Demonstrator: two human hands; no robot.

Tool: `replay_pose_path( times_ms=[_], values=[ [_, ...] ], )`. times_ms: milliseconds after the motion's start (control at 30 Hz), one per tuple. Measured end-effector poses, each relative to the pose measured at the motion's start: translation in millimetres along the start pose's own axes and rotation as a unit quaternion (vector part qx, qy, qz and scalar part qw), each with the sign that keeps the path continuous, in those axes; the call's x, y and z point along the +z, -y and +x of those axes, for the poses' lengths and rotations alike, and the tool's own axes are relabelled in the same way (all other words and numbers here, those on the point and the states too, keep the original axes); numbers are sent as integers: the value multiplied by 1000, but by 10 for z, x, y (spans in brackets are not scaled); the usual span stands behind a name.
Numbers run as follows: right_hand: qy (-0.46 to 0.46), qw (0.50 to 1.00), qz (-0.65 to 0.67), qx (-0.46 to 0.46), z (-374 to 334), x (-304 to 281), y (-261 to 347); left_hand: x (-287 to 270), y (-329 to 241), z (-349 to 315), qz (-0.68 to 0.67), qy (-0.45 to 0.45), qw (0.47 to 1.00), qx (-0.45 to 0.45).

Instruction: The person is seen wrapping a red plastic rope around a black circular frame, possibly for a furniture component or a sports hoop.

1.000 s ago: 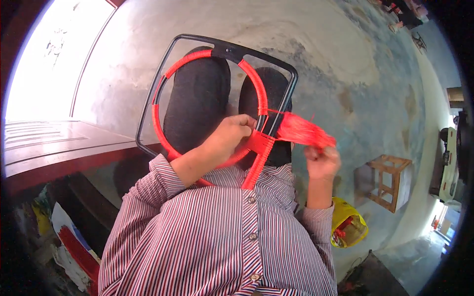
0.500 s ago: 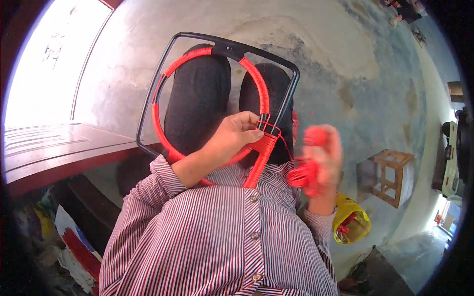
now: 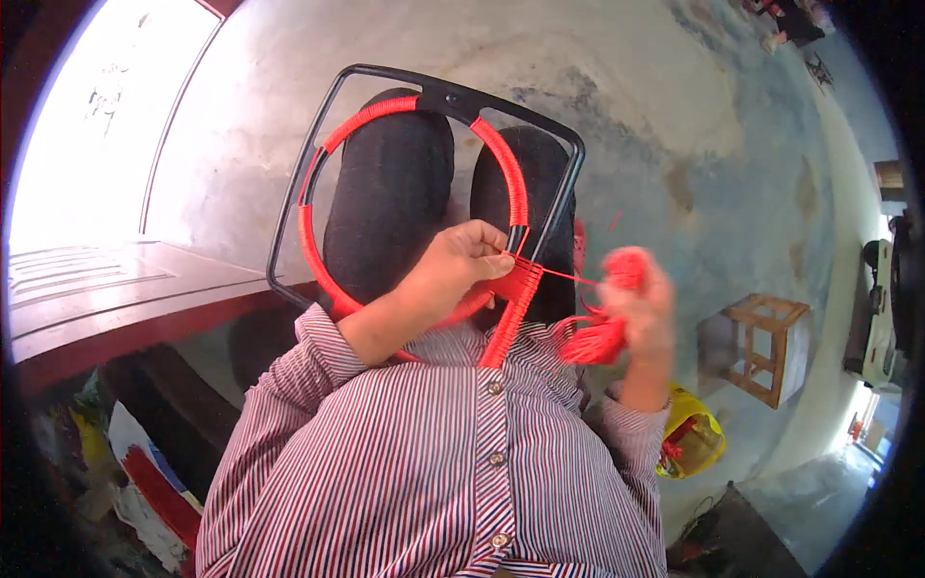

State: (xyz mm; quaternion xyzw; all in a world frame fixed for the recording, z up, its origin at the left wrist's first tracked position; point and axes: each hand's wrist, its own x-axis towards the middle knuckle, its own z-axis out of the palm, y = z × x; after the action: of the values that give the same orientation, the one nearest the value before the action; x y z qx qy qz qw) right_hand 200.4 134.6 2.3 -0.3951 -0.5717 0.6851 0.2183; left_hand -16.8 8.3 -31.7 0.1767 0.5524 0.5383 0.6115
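A black metal frame (image 3: 520, 106) with a ring inside it rests across my knees. Red cord (image 3: 505, 164) is wound closely round most of the ring, and short black stretches show between the wrapped parts. At the ring's right side my left hand (image 3: 448, 265) pinches the frame and the cord wraps, thumb and forefinger closed there. Out to the right, my right hand (image 3: 647, 313) grips a bundle of red cord (image 3: 595, 342), which bulges above and below the fist. One strand runs taut from the bundle to the wraps beside my left thumb.
A small wooden stool (image 3: 756, 385) stands on the floor to the right. Nearer me is a yellow bag (image 3: 715, 445) with red material inside. On the left a red-brown wooden surface (image 3: 125, 289) juts out, with papers and cloths below it.
My right hand has moved slightly right with the cord bundle. The loose loop at the ring's right side has been drawn tight into a straight strand. My left hand stays in place.
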Motion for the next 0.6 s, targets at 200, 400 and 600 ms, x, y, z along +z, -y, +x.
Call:
replay_pose_path(
  times_ms=[200,400,600],
  values=[
    [-426,851,287,-110,-490,-2401,-594,34,-143,0,-91,38,993,-58],
    [-400,889,-49,-218,-796,-2145,-738,108,-156,95,-162,39,983,-79],
    [188,950,-238,-69,-268,24,-261,11,-23,49,-186,75,979,-27]
  ],
)
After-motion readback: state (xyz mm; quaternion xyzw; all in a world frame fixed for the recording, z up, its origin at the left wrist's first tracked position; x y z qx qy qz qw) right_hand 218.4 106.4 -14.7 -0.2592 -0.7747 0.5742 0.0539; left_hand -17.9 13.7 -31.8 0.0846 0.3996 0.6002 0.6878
